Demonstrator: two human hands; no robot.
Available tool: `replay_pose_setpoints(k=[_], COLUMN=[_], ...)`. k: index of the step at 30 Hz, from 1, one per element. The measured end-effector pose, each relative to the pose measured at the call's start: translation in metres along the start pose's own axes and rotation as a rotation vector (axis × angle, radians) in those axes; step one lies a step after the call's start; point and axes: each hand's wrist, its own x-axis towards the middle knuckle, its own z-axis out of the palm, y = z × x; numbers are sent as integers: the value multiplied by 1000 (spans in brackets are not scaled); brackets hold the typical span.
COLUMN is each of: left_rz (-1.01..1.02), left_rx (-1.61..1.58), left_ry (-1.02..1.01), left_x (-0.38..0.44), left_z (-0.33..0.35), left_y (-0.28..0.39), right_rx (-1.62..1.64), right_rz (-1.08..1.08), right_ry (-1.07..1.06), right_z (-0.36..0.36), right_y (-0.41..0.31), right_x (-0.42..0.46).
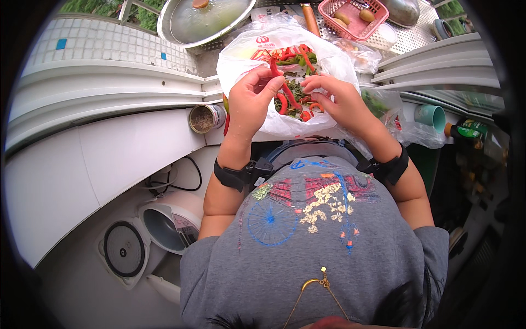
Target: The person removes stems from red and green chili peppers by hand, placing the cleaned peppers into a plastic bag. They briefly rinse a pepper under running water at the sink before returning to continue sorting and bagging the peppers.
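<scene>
A white plastic bag (234, 57) lies spread on the ledge before me, with red and green chili peppers (294, 57) and loose green stems (296, 88) in it. Over its left side, my left hand (254, 96) pinches a long red chili pepper (289, 93) between thumb and fingers. My right hand (339, 96) is over the bag's right side, its fingers bent and a little apart; whether a small piece is between the fingertips, I cannot tell. Curled red peppers (282, 103) lie below the held one, between the hands.
An open can (202, 119) stands left of the bag. Behind are a large lidded metal pan (205, 20) and a pink basket (357, 31) holding potato-like items. A teal cup (430, 117) and a bottle (464, 129) lie right. An open rice cooker (162, 224) sits lower left.
</scene>
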Motion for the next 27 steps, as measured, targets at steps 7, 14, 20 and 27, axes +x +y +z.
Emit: replay_pose_setpoints(k=[7, 14, 20, 27], left_rz=[-96, 43, -116, -64], left_rx=[660, 907, 1149, 1046], left_ry=[-305, -590, -365, -75], left_x=[6, -4, -6, -8], left_z=[-21, 4, -13, -50], left_y=[-26, -65, -46, -59], right_rx=[-610, -506, -816, -725], right_rz=[138, -17, 115, 69], right_ry=[-539, -419, -670, -471], right_z=[-13, 5, 57, 44], right_y=[12, 43, 52, 57], right_x=[27, 94, 97, 96])
